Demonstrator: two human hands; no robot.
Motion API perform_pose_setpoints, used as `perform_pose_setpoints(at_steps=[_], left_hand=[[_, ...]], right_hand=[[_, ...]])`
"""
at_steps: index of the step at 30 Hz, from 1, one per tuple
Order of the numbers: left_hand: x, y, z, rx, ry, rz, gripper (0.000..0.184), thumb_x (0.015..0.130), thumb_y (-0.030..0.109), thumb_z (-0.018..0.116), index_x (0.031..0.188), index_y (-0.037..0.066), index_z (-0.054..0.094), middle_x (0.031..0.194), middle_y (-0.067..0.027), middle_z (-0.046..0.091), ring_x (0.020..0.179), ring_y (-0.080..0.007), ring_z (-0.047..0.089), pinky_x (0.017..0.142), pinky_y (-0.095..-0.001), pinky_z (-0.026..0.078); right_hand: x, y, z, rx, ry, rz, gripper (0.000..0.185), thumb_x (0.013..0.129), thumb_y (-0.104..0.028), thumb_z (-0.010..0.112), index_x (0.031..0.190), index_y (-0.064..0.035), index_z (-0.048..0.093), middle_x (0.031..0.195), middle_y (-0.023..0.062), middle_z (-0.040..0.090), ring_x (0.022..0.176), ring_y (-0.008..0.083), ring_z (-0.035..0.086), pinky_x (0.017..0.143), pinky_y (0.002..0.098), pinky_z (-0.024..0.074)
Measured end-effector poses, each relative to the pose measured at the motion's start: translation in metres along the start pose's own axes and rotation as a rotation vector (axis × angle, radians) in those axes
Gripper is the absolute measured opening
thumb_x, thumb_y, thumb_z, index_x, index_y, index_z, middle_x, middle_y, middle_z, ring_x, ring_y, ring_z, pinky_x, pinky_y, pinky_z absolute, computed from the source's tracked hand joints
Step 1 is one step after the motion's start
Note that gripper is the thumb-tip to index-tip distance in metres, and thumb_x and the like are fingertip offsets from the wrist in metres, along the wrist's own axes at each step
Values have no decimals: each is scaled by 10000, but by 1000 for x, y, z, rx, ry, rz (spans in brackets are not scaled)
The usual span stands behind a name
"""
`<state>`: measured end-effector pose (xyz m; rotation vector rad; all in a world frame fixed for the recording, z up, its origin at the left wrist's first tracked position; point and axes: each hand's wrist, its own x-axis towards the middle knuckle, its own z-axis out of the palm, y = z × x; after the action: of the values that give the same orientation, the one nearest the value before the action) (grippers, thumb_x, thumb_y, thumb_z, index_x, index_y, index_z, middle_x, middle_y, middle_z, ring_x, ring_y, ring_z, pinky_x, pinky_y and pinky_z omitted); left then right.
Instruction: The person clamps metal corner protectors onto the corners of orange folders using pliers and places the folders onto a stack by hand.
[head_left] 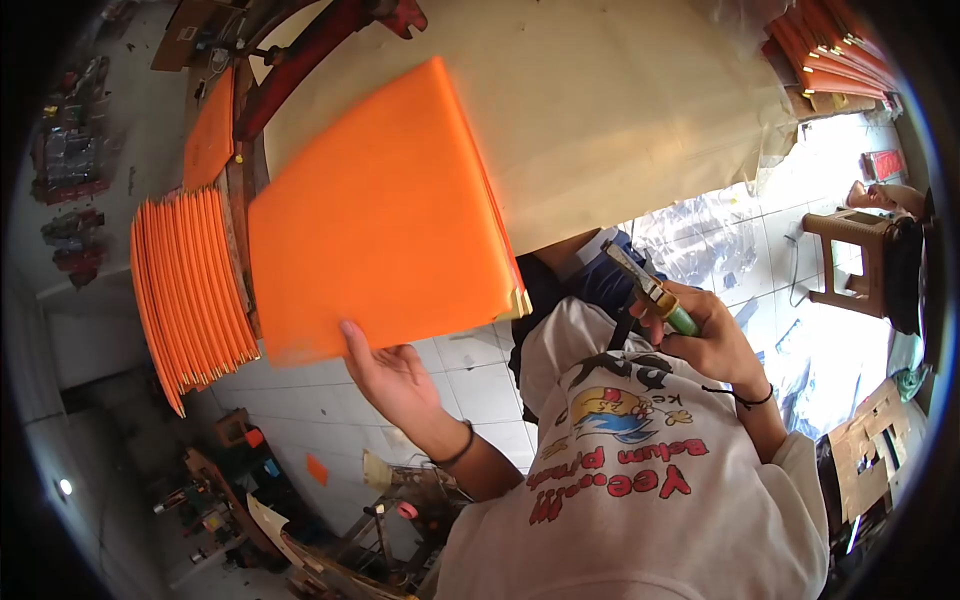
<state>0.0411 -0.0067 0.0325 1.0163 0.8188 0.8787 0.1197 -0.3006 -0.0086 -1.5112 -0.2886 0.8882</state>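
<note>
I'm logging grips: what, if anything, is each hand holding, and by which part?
The left hand holds an orange folder by its near edge. The right hand grips a metal hand tool by its green handle.

Orange folder [380,210] blurred; red metal arm [300,68] cut by top edge.

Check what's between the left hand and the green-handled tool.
In the head view: tiled floor nearest the left hand, then dark clothing and the printed shirt before the green-handled tool.
</note>
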Motion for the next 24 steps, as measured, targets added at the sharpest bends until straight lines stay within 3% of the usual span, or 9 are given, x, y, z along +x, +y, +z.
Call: perform_pose_setpoints(at_steps=[2,5,8,11,15,17,19,20,24], left_hand=[[-21,-10,-3,-6,-50,8,351,973,272,560,1218,22,541,1050,-33,638,894,-74,592,760,-222,464],[-46,-22,10,-100,-124,-32,371,979,297,547,1215,12,533,1071,-38,628,913,-90,591,744,-212,461],[-55,-25,18,-238,-277,5,361,992,277,514,1217,-5,519,1101,-53,626,964,-137,596,821,-247,481],[-57,-25,15,-394,-320,-54,374,1001,240,483,1266,-24,475,1202,-96,594,1120,-202,563,980,-341,475],[-57,-30,20,-566,-335,-200,423,1011,223,448,1343,-34,401,1369,-169,466,1309,-281,421,1144,-450,332],[-55,-32,28,-662,-329,-316,472,1017,245,434,1391,-31,347,1429,-209,393,1363,-314,353,1170,-464,287],[-58,-33,40,-760,-475,-451,501,1025,272,415,1415,-25,311,1445,-240,358,1377,-344,323,1172,-473,278],[-60,-34,48,-808,-546,-516,516,1028,286,406,1427,-22,293,1453,-256,340,1384,-359,308,1172,-477,273],[-57,-45,60,-757,-490,-548,547,1036,333,375,1439,-21,266,1457,-287,317,1385,-382,300,1164,-472,294]], right_hand=[[4,0,-1,57,40,15,238,698,54,528,913,13,621,885,50,633,836,153,587,771,279,465],[6,-1,-2,98,70,10,336,705,46,524,1028,11,609,856,24,602,833,125,560,765,270,454],[4,-6,-6,68,93,29,381,709,41,520,1082,9,592,843,7,573,823,107,537,768,252,442],[-1,-2,-9,37,98,45,393,720,34,520,1108,13,583,863,9,575,846,104,537,785,243,437],[-6,6,-4,142,128,44,408,741,20,528,1148,5,555,987,31,583,887,104,534,810,243,434],[-6,8,0,103,110,10,306,737,25,524,1040,-3,561,1053,57,585,907,109,529,821,256,435],[-7,1,4,69,80,-28,239,724,30,530,959,-9,556,1082,77,584,926,125,536,829,268,436],[-7,-2,8,106,71,-50,244,716,35,534,956,-2,563,1102,94,578,941,154,552,839,283,438],[-10,-18,15,-5,16,-112,270,689,39,532,954,9,570,1143,133,572,1018,238,573,902,337,446]])
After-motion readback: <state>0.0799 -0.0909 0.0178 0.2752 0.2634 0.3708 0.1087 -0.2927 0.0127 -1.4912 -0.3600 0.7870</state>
